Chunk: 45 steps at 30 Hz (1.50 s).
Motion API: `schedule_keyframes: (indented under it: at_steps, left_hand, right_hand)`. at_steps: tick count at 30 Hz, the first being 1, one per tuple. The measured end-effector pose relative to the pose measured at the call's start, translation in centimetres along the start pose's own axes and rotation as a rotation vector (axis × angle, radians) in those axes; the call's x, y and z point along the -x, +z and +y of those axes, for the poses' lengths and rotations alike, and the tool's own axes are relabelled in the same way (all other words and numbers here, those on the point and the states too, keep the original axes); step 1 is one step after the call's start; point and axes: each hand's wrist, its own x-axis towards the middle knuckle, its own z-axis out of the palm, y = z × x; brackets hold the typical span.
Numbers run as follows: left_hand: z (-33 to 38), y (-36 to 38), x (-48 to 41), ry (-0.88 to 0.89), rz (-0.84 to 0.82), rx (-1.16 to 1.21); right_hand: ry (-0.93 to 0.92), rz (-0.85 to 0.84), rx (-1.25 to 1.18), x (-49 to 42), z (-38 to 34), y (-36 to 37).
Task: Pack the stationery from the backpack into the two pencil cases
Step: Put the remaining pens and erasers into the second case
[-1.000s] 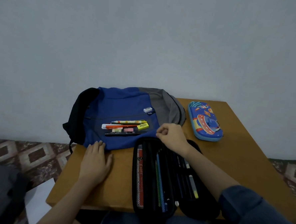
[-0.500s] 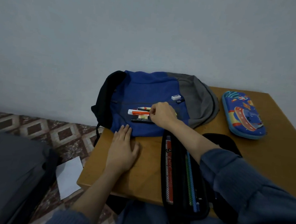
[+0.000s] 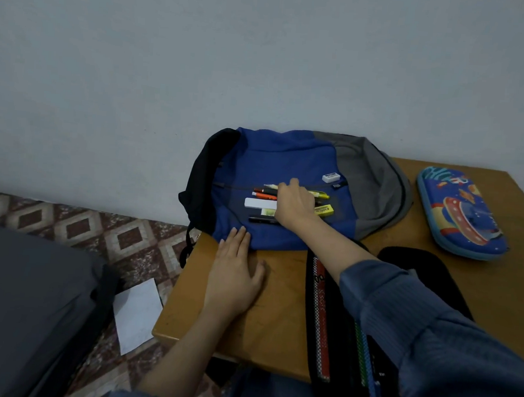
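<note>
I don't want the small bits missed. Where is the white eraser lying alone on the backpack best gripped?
Pinch the eraser across its two long sides, coming straight down from above. It is a small flat block lying on the cloth of the backpack, apart from the pile, so its sides are free while its underside is not. The right hand, close by, likely suits best.

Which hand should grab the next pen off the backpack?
Right. The right hand is over the coloured pens on the blue and grey fabric backpack; the left hand lies flat on the brown wooden table.
</note>
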Motion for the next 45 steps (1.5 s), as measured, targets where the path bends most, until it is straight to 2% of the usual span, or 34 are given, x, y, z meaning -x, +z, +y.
schedule_keyframes:
  at_steps: [8,16,23,26,31,34,36,39,42,45]
  left_hand:
    - [0.2,-0.2,0.0,-0.009,-0.005,-0.009]
    - [0.4,-0.4,0.1,-0.013,-0.032,-0.034]
    - [0.3,-0.4,0.0,-0.031,-0.112,-0.102]
    - [0.1,-0.7,-0.2,-0.046,-0.156,-0.104]
    - [1.8,-2.1,-2.3,-0.121,-0.325,-0.213]
    - [4.3,-2.7,-2.5,-0.141,-0.287,-0.164]
    - [6.6,-2.2,-1.6,-0.087,-0.229,-0.038]
    - [10.8,-0.7,0.2,0.105,-0.293,0.109]
    - [13.7,1.2,2.5,0.308,-0.393,0.107]
    - [14.3,2.8,4.3,0.387,-0.422,0.022]
  right_hand:
    - [-0.047,-0.01,-0.002,0.0,0.8,0.1]
    - [-0.025,0.316,-0.421,1.8,2.1,-3.5]
    - [-0.05,0.35,-0.729,5.6,4.9,-6.5]
    - [-0.045,0.353,-0.695,7.5,7.8,-7.1]
    - [0.089,0.417,-0.668,10.5,13.6,-7.6]
    - [0.132,0.389,-0.668,12.0,16.1,-7.5]
    - [0.159,0.363,-0.65,12.6,17.5,-7.1]
    - [0.212,0.311,-0.625,13.3,18.8,-6.6]
    - [0.272,0.257,-0.616,14.0,19.6,-6.2]
    - [0.3,0.219,-0.613,14.4,20.1,-5.6]
